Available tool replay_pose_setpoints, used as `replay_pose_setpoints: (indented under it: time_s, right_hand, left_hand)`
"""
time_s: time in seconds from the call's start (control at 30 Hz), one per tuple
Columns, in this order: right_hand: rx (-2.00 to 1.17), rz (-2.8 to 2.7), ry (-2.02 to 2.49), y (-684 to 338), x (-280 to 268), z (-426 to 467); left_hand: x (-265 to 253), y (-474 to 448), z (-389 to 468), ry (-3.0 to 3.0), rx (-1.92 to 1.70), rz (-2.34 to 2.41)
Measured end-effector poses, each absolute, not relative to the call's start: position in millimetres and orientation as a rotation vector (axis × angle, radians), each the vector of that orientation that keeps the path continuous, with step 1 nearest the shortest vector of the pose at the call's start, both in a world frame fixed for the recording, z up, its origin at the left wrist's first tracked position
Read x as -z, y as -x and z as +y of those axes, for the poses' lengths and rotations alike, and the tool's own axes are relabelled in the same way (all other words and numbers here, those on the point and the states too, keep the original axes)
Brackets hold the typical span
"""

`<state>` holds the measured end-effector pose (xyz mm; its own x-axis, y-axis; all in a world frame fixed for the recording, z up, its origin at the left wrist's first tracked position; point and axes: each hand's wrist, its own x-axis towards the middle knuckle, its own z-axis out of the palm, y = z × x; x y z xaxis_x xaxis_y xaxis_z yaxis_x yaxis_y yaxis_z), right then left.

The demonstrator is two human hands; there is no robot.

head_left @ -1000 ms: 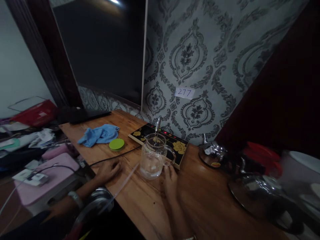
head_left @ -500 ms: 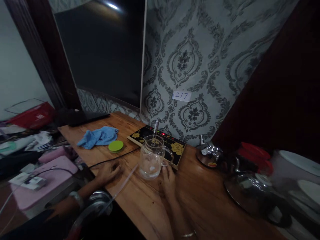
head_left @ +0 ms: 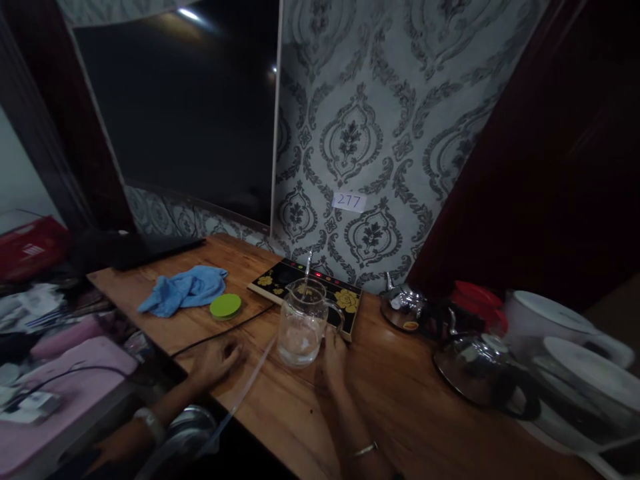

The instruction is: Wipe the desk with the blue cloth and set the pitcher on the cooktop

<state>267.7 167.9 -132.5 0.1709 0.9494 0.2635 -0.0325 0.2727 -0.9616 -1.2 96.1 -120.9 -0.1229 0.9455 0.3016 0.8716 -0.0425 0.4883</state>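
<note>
A clear glass mug point(head_left: 301, 325) with a metal spoon point(head_left: 307, 270) standing in it sits on the wooden table point(head_left: 400, 407). My right hand point(head_left: 334, 352) rests on the table just right of the mug, its fingers touching the handle. My left hand point(head_left: 216, 357) lies flat on the table to the mug's left, over a black cable point(head_left: 220, 332) and beside a thin clear tube point(head_left: 245, 377). It holds nothing.
Behind the mug lies a black tray with gold flowers point(head_left: 305, 288). A green round lid point(head_left: 225, 305) and a blue cloth point(head_left: 183, 288) lie at the left. Steel kettles point(head_left: 480, 370), a red lid point(head_left: 475, 295) and white appliances point(head_left: 575, 373) crowd the right side. A dark screen point(head_left: 185, 113) hangs on the wall.
The camera has swung to the right and slightly up, so more of the kettles and white appliances shows. Both hands and the mug have stayed put.
</note>
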Motion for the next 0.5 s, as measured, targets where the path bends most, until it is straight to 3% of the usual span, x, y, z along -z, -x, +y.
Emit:
replay_pose_setpoints:
  time_s: [0.5]
  right_hand:
    - [-0.727,-1.352,1.057,-276.0,135.0,174.7]
  left_hand:
    - [132.3,10.4,100.5,-2.043,-0.887,2.045]
